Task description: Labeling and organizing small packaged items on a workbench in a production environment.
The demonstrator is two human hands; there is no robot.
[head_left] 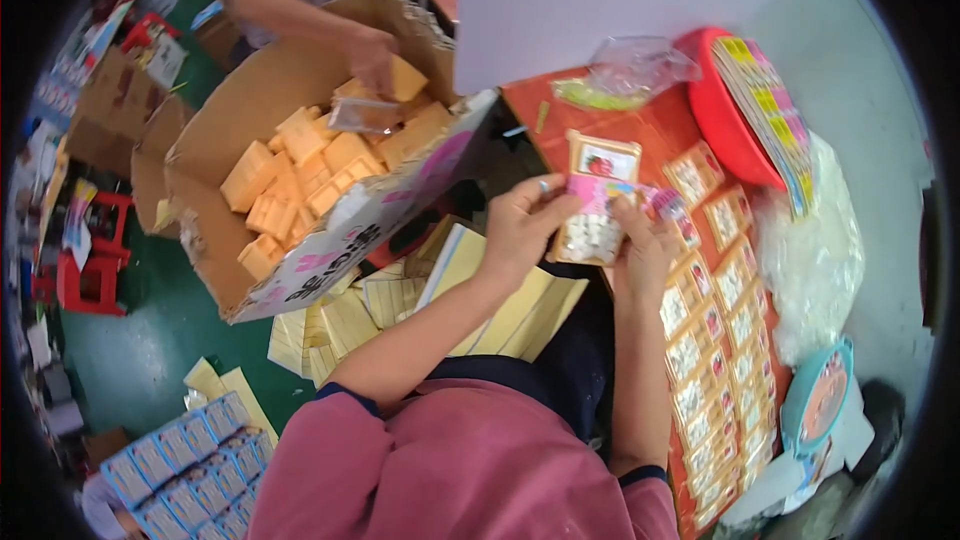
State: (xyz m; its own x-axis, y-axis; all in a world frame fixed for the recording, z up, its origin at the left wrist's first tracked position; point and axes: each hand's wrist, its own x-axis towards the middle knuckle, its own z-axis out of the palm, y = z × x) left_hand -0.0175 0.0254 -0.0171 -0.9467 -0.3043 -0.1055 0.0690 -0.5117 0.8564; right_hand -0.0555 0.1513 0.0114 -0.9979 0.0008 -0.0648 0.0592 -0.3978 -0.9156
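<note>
Orange pack (601, 192) sits pinched between curled left hand (528, 220) and right hand (648, 242).

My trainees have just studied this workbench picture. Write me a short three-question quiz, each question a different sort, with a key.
1. Multiple choice: What do the wearer's left hand and right hand hold between them?
A) a red stool
B) an orange tray of white pieces
C) a turquoise basket

2. True or false: Another person's hand is over the cardboard box that contains orange plastic trays.

3. Fill in the colour: On the wearer's right, filled trays lie in rows on a ____ tabletop.

Key: 1. B; 2. True; 3. red-orange
</note>
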